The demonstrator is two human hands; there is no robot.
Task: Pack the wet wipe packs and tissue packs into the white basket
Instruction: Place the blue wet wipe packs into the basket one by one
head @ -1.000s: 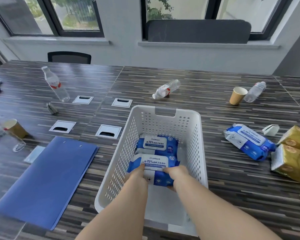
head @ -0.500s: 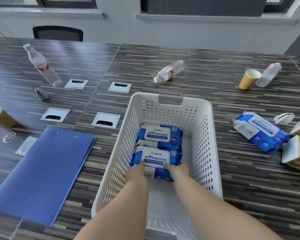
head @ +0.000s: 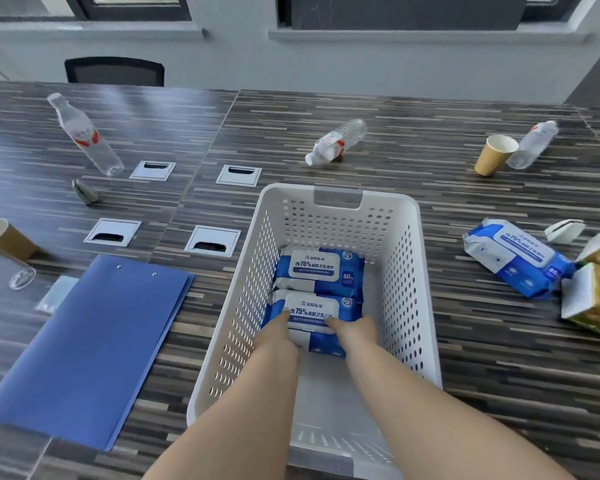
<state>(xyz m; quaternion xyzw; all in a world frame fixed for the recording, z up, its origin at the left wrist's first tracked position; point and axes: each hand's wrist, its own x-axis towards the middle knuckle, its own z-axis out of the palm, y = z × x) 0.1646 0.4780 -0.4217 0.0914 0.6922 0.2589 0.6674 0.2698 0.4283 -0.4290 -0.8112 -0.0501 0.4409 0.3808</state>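
Inside the white basket (head: 418,271) lay two blue-and-white wet wipe packs, side by side and touching: the far pack (head: 321,271) flat on the basket floor, the near pack (head: 317,318) just in front of it. Both hands were down in the basket on the near pack. The left hand (head: 278,332) had its thumb laid on the pack's white label, and the right hand (head: 355,332) did likewise on the right side; both held the pack at its near edge (the other fingers were hidden beneath the hands, so how far they curled could not be told). The near half of the basket floor was bare.

Right of the basket, on the striped table (head: 465,358), a third wet wipe pack (head: 515,258) lay tilted, touching the yellow tissue packs (head: 594,296) at the right edge. Farther off stood a paper cup (head: 494,154) beside a lying bottle (head: 534,144); another bottle (head: 336,142) lay beyond the basket. To the left were a blue folder (head: 90,344), four cable ports, an upright-leaning bottle (head: 84,133) and a second paper cup (head: 6,237).
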